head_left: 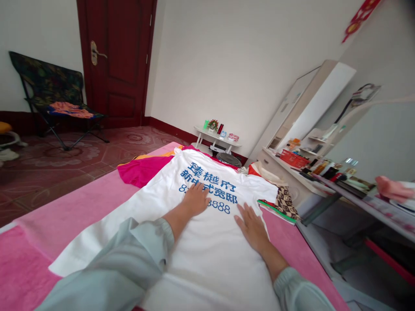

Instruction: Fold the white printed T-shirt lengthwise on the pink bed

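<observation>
A white T-shirt (207, 242) with blue printed characters lies spread out over a pink bed cover (106, 190). My left hand (195, 199) rests flat on the print, its fingers covering part of the lettering. To the right of the print, my right hand (252, 226) lies on the fabric near the shirt's side edge, fingers spread. Neither hand grips the cloth. A magenta garment (142, 170) shows from beneath the shirt's left side. At the right sleeve lies a brown and cream patterned cloth (287, 203).
A folding chair (48, 82) with an orange cloth on it stands at the left by a dark red door (116, 56). Beyond the bed is a small white table (217, 137) with ornaments. A dressing table (301, 175) holding a red basket (293, 158) and bottles borders the right side.
</observation>
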